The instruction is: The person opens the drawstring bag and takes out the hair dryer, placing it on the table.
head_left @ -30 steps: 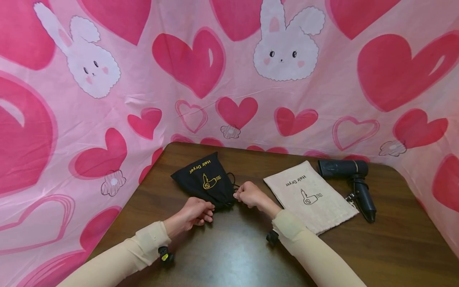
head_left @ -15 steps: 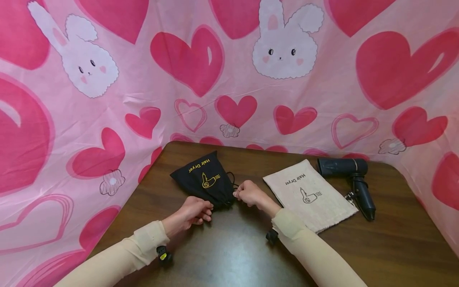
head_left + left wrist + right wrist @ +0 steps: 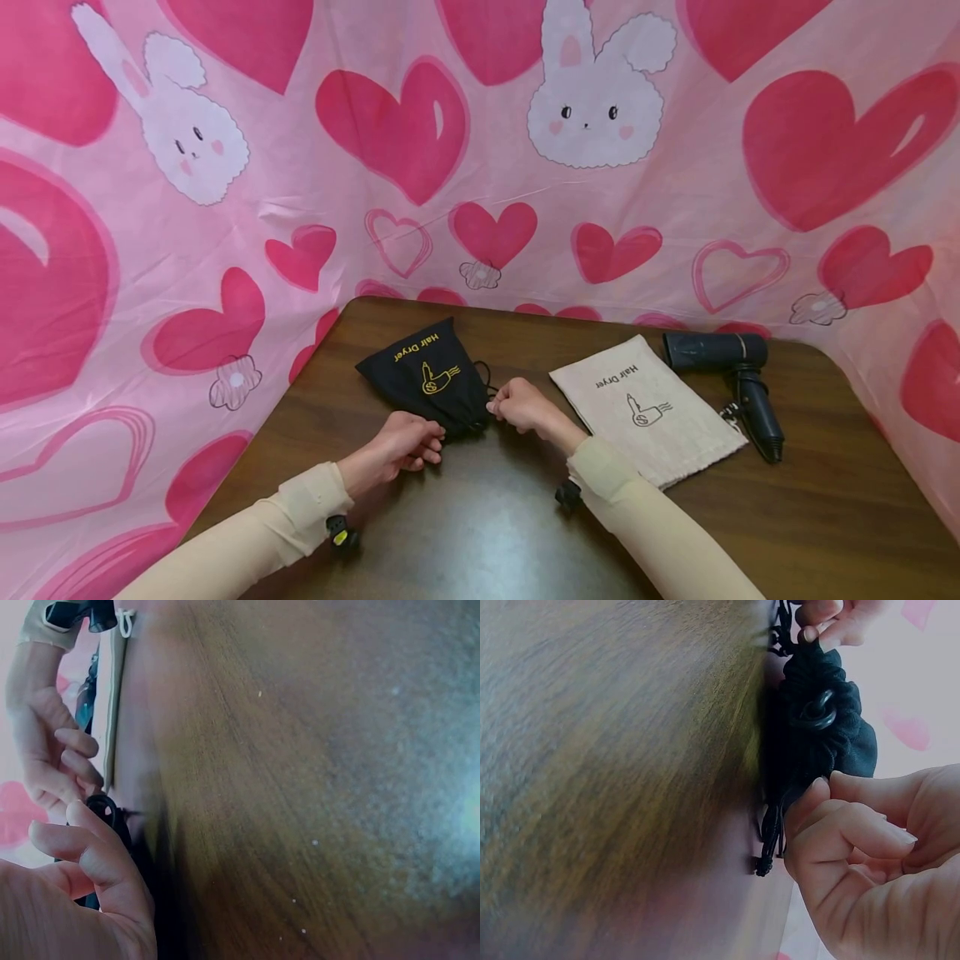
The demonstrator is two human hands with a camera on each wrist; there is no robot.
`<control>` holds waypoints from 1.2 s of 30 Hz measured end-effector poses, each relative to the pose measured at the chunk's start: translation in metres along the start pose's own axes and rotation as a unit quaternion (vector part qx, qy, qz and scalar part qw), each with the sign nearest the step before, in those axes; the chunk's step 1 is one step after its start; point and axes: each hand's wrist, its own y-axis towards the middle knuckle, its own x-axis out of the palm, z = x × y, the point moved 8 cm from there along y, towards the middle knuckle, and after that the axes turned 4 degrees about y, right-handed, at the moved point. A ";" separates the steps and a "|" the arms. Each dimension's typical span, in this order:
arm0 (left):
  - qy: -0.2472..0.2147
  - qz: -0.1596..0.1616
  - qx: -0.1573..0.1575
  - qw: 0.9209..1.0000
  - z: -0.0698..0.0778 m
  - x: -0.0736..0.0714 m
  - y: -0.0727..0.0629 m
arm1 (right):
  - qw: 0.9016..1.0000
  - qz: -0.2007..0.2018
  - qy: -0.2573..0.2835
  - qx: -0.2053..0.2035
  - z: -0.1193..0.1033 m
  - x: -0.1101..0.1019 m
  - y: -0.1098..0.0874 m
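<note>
A black drawstring bag (image 3: 427, 375) printed "Hair Dryer" in yellow lies on the table, its gathered mouth toward me. My left hand (image 3: 405, 442) pinches the left side of that mouth. At the opposite side, my right hand (image 3: 521, 404) pinches the edge by the drawstring between thumb and forefinger. In the right wrist view the cloth is bunched between both hands, and a black loop (image 3: 817, 720) sticks out of the folds. A knotted drawstring end (image 3: 763, 864) hangs beside the right fingertips. What fills the bag is hidden.
A beige cloth bag (image 3: 641, 408) with the same print lies flat right of the right hand. Behind it, at the right, rests a black hair dryer (image 3: 761, 408). The brown wooden table (image 3: 465, 533) meets a pink heart-patterned curtain (image 3: 510, 183) at the back and sides.
Both hands keep their pinch on the black bag in the same place. Only a slight shift of the head view shows.
</note>
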 end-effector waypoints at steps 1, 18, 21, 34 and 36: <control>0.000 0.000 0.000 1.000 0.000 0.000 0.000 | 1.000 0.000 -0.001 -0.001 0.000 0.000 0.000; 0.001 0.003 0.000 1.000 -0.001 -0.001 0.000 | 1.000 0.001 0.004 -0.003 -0.001 -0.001 -0.001; 0.001 0.001 0.000 1.000 0.000 -0.001 0.000 | 1.000 0.001 0.002 -0.002 -0.001 -0.001 0.000; 0.001 0.004 0.001 1.000 -0.001 -0.001 0.000 | 1.000 0.002 -0.005 -0.002 -0.002 -0.002 -0.001; 0.002 0.005 0.000 1.000 -0.001 -0.002 -0.001 | 1.000 0.002 -0.004 -0.002 -0.001 -0.002 0.000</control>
